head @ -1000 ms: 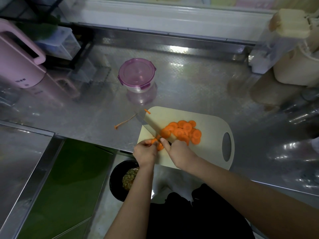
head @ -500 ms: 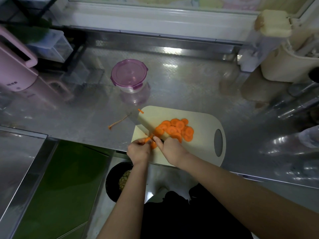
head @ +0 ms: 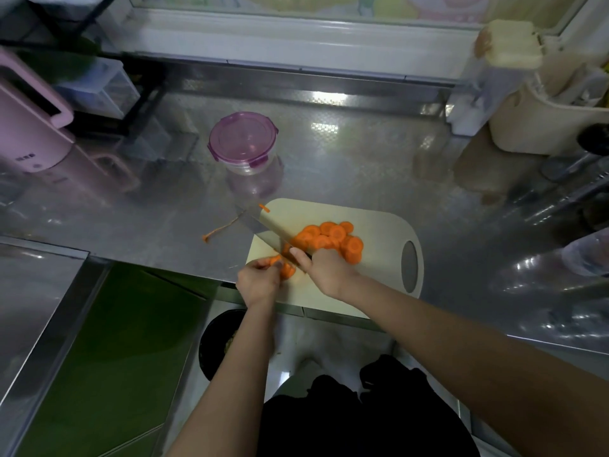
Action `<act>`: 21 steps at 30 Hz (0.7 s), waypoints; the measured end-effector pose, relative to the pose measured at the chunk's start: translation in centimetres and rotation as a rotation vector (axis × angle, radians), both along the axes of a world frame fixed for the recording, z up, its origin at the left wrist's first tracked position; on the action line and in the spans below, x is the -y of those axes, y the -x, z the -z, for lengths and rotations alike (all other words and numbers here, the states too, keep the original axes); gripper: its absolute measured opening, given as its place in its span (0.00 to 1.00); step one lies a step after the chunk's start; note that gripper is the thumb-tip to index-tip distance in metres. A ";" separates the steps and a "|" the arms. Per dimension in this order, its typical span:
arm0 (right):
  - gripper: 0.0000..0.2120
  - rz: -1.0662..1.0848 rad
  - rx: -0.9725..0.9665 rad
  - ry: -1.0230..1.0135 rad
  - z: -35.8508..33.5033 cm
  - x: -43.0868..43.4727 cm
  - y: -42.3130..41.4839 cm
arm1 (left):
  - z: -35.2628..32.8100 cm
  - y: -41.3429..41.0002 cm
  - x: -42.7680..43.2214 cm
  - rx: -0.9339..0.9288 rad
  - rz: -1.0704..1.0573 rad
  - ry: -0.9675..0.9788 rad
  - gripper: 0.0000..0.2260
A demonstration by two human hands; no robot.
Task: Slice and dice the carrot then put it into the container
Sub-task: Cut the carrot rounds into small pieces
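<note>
Head view shows curled fingers (head: 263,263) of the left hand (head: 260,282) pinching a short carrot stub (head: 285,268) at the cutting board's (head: 372,275) near-left corner, cut end toward the blade, while the right hand (head: 324,270) grips the knife (head: 263,227), its long axis running diagonally far-left past the board edge, with carrot slices (head: 333,237) piled just right of it and the lidded container (head: 242,141) well beyond.

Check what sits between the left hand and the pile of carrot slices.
In the head view, the knife blade, gripped by the right hand, crosses the cutting board between them.
</note>
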State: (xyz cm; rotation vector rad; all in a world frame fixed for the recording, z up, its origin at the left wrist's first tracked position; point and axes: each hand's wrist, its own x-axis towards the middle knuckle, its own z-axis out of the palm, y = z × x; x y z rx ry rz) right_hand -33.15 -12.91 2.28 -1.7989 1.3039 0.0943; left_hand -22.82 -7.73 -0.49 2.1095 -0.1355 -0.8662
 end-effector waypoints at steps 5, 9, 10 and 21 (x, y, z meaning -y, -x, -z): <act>0.27 0.053 0.083 0.048 0.1 -0.1 0.7 | 0.1 0.1 -0.2 -0.026 -0.022 0.083 0.04; 0.27 0.036 0.102 0.048 -0.9 -0.5 1.5 | -0.1 0.3 -0.4 -0.015 -0.046 0.110 0.04; 0.27 0.025 0.106 0.048 -1.1 -0.6 1.6 | 0.0 0.3 -0.4 -0.020 -0.052 0.109 0.03; 0.19 -0.019 0.086 -0.022 -2.3 -1.1 0.9 | 0.4 0.1 -0.3 -0.055 -0.052 0.018 0.07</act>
